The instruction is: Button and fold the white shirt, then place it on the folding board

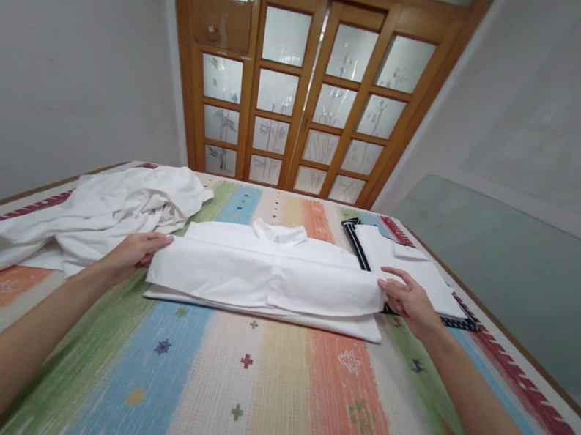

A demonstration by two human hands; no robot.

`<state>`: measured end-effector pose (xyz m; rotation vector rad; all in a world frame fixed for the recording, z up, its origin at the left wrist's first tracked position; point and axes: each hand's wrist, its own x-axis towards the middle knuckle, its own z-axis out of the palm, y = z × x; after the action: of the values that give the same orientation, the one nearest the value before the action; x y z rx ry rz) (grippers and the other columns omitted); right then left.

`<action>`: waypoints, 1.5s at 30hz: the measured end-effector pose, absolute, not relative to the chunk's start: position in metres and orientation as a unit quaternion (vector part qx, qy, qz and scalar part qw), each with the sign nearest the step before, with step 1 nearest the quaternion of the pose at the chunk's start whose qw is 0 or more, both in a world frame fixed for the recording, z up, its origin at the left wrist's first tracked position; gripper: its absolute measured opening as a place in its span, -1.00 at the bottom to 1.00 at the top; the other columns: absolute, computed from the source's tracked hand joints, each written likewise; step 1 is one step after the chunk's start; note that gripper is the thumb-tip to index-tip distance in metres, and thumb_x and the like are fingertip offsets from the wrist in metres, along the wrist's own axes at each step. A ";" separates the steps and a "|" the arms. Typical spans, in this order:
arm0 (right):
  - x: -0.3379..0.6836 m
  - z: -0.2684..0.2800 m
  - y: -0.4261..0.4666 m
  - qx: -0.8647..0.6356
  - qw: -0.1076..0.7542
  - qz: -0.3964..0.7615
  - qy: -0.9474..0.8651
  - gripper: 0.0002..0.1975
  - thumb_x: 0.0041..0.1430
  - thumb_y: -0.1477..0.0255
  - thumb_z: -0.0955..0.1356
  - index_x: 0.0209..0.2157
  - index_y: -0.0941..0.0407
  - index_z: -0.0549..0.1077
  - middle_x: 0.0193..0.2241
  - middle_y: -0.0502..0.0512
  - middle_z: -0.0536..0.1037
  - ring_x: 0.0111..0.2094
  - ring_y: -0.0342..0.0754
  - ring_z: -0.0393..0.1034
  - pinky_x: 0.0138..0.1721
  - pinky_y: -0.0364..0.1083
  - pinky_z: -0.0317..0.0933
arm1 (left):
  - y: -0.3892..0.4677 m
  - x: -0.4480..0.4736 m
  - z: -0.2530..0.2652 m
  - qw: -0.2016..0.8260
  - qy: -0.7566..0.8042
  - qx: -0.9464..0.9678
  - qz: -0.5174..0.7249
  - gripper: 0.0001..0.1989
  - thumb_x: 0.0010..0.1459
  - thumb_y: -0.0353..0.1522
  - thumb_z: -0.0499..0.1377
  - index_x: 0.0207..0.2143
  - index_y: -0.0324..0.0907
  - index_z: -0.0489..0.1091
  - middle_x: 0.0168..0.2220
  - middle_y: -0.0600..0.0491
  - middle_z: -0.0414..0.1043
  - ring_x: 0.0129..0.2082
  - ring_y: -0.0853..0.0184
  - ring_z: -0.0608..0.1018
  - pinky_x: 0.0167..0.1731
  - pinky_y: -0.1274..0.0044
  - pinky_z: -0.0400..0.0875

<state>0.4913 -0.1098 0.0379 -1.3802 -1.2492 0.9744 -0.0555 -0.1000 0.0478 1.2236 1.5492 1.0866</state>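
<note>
A white collared shirt [269, 278] lies across the middle of the bed cover, its collar pointing away from me. Its lower part is folded up over the body into a wide flat band. My left hand [143, 250] pinches the band's left end, thumb on top. At the opposite end, my right hand [404, 296] grips the corner between thumb and fingers, with the index finger raised a little. Both arms reach in from the lower corners of the view.
To the left, a crumpled heap of white clothes [118, 215] spreads out. Folded white garments [409, 271] rest on a black patterned one [357, 242] at the right. Striped bed cover [240, 387] underneath; a pale green headboard-like panel [510, 269] stands along the right wall, wooden glazed doors [312, 87] beyond.
</note>
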 end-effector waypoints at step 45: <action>0.495 -0.017 -0.187 -0.460 0.069 -0.173 -0.868 -0.69 0.21 0.60 0.19 -0.18 0.09 0.50 -0.24 0.14 0.56 -0.45 -0.12 0.45 -0.50 -0.16 0.15 | -0.167 -0.085 -0.006 -0.001 0.486 0.864 0.132 -0.68 0.18 -0.45 -0.06 -0.20 -0.10 0.47 -0.14 -0.05 0.53 -0.25 0.22 0.59 -0.27 0.50 0.46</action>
<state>0.4951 -0.1865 -0.0165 -1.3838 -2.6145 -0.5200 -0.0854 -0.1673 -0.0059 2.7147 1.5285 0.4157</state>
